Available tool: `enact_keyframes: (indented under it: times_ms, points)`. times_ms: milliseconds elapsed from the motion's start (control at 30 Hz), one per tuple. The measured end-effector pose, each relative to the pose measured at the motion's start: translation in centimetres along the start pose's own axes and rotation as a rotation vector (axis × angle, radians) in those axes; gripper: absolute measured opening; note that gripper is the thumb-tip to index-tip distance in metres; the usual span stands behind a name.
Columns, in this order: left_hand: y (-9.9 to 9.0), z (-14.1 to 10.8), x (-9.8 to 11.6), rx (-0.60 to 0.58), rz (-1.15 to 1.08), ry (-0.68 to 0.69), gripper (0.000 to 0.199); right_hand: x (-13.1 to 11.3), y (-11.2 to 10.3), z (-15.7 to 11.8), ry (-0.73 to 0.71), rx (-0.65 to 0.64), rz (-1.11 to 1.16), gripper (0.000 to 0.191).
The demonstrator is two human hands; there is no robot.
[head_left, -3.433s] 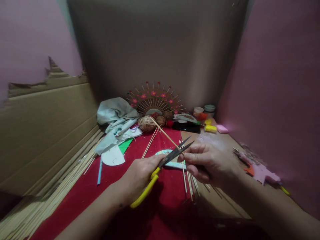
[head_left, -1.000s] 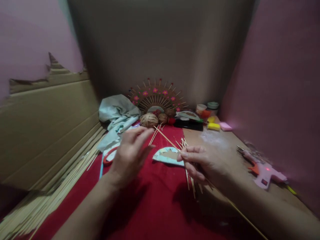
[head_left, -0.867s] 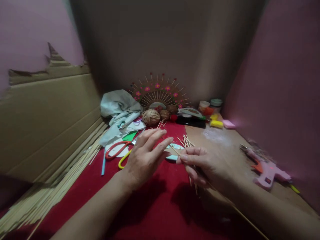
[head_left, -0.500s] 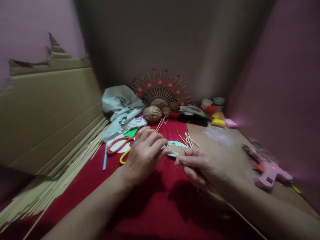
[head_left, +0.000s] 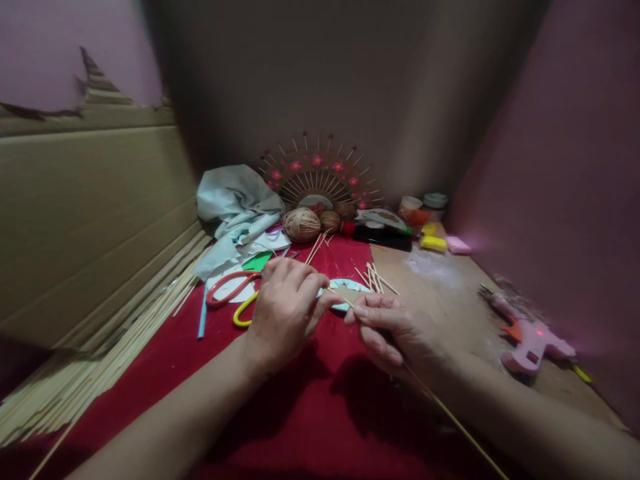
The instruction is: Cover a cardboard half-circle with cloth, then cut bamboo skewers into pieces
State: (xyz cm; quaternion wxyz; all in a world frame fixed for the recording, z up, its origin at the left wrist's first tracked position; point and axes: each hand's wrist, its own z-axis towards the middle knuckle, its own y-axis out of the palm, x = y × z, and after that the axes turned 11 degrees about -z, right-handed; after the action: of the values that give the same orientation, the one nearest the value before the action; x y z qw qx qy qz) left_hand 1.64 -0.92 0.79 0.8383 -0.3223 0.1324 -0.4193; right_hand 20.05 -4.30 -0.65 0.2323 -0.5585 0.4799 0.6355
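A long thin bamboo stick runs from the lower right up between both hands. My right hand pinches it near its upper end, with the rest passing under the palm. My left hand is closed at the stick's tip, thumb and forefinger on it; the tip itself is hidden. Behind the hands lies a round pale-blue-rimmed cardboard piece, partly covered by them. Beside it are several short cut sticks. Scissors with one red and one yellow handle lie left of my left hand.
Long sticks lie along the cardboard at left. Twine balls, crumpled cloth and a flower-decorated stick fan stand at the back. A pink glue gun with a lit red light lies right. Red cloth covers the middle.
The view has shifted slightly, so the surroundings sit a little further left and higher. Both hands keep their hold on the stick, with barely any change in grip.
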Motion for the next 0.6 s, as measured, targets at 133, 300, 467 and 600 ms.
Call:
enact_keyframes:
  times_ms: [133,300,467,600]
  points:
    - [0.6,0.1,0.7,0.020,0.012,-0.009,0.023,-0.2,0.5,0.0,-0.032,0.010,0.033,0.011]
    - [1.2,0.1,1.4,-0.077,-0.376,-0.224,0.030,-0.8,1.1,-0.2,-0.023,0.071,-0.068,0.015]
    - [-1.5,0.8,1.2,-0.480,-1.082,-0.606,0.019,-2.9,-1.0,0.0,-0.210,0.308,-0.123,0.014]
    - [-6.3,0.3,0.2,-0.790,-1.082,-0.613,0.016,-4.0,-2.8,0.5,-0.216,0.451,-0.090,0.007]
